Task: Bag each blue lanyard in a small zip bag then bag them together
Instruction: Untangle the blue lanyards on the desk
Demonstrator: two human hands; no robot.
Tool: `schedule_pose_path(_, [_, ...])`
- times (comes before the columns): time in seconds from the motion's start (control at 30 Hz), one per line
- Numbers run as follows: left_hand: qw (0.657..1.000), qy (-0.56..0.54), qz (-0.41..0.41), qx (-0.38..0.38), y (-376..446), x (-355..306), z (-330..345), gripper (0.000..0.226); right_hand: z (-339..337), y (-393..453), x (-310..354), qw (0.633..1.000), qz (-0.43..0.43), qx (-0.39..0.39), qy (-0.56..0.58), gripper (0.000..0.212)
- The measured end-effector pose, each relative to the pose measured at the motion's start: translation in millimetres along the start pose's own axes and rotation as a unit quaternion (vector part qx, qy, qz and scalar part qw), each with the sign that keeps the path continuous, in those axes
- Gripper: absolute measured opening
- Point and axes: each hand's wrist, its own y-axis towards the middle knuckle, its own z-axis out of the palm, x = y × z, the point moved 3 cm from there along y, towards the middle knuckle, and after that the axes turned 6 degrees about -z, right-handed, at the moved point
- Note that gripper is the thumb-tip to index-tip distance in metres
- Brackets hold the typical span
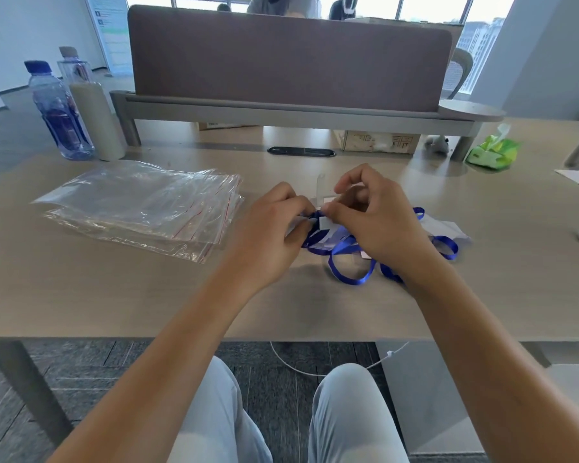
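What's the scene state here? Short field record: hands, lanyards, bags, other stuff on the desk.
left hand: pinches the blue ribbon lanyards at the bundle's left end
right hand: pinches the same bundle beside it
lanyards: loose tangled loops on the pale wooden desk, none bagged
clear zip bags with red seal lines: stacked flat, left of the hands
other: blue-capped plastic water bottle far left; green tissue pack far right

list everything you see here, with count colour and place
zip bags: a stack, count unclear, clear with red zip lines, desk left
blue lanyards: tangled, count unclear, desk centre under the hands
water bottle: one, clear with blue cap, far left
grey flask: one, beside the bottle
tissue pack: one, green, far right
desk divider: one, brown-grey, back of desk
left hand: pinches the lanyard bundle
right hand: pinches the same bundle
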Motion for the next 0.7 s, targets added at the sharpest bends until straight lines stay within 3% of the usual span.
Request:
schedule_pose_path(0.1, [1.0, -0.001, 0.004, -0.001, -2, 3, 0, 0.012, 5, 0, -5, 1.0, 0.011, -0.011, 0.0, 0.022])
schedule_pose_path(0.23, [1.0, -0.001, 0.008, -0.002, -7, 6, 1, 0.013, 10, 0, -8, 1.0, 0.003, -0.001, 0.007, 0.007])
schedule_pose_path(0.43, [0.998, -0.053, -0.045, -0.011, -7, 18, 0, 0.012, 18, -6, -6, 0.997, -0.021, 0.054, -0.047, 0.02])
schedule_pose_path(0.7, [0.989, -0.118, -0.086, -0.021, -9, 25, -4, 0.011, 21, -10, -2, 0.986, -0.097, 0.08, -0.113, 0.017])
